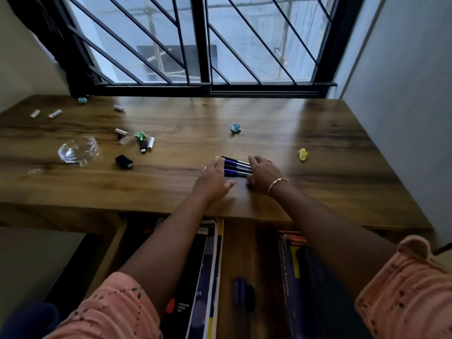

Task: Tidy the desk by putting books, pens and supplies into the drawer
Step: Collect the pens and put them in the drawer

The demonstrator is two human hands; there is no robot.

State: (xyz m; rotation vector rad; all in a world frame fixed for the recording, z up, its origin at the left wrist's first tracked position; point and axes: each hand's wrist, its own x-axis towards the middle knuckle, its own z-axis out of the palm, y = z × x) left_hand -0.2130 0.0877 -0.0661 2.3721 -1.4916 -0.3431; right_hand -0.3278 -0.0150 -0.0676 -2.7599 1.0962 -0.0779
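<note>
Far left of the desk [330, 148]: a glass dish [78, 149] at 9 o'clock from the pens, with scattered batteries [55, 114] at 10 o'clock. A black USB stick [124, 161] lies just right of the dish. None of these is touched.

Centre: the left hand [214, 179] lies flat, fingers straight, fingertips against the left ends of the pens [236, 167]. The pens are the item being handled. They lie side by side on the desk, pointing from 10 to 4 o'clock. The flat hand appears to act as a stop, so that the pens bunch together rather than roll apart.

The right hand [263, 173] covers the right ends, fingers extended and relaxed, not yet closed round them. Judged purpose: squeeze the set from both ends into one bundle for a single lift.

At 6 o'clock, the open drawer [239, 253] already holds books [195, 277] along both sides and pens in the middle.

At 3 o'clock, well apart, lies a crumpled yellow paper [302, 154].
</note>
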